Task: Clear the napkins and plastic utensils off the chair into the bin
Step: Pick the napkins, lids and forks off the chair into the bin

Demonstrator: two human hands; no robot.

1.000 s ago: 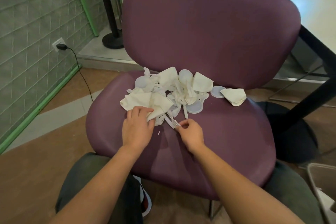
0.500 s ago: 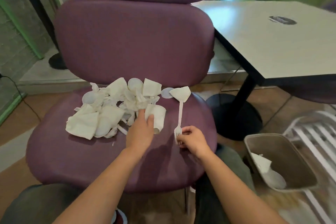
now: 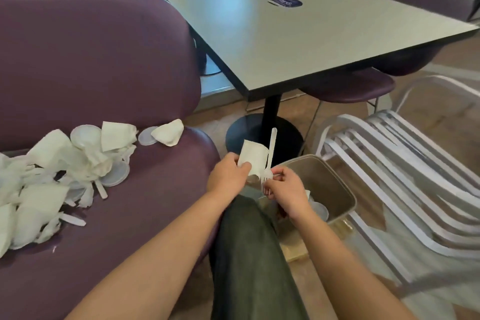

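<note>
A heap of white napkins (image 3: 49,163), round plastic lids (image 3: 115,173) and plastic utensils (image 3: 74,219) covers the left of the purple chair seat (image 3: 145,210). Past the seat's right edge, my left hand (image 3: 228,176) pinches a folded white napkin (image 3: 253,157). Beside it my right hand (image 3: 284,191) pinches a white plastic fork (image 3: 270,158) by its tines, handle pointing up. Both hands hover at the near rim of the grey bin (image 3: 337,184) on the floor, which holds some white litter.
A grey square table (image 3: 298,34) on a black pedestal base (image 3: 249,132) stands behind the bin. A white slatted chair (image 3: 405,171) is close on the bin's right. My dark-trousered knee (image 3: 249,254) lies between the purple chair and the bin.
Both hands have lifted off the seat and swung right to the bin's rim, the left carrying a napkin, the right the fork. The view has turned right with them.
</note>
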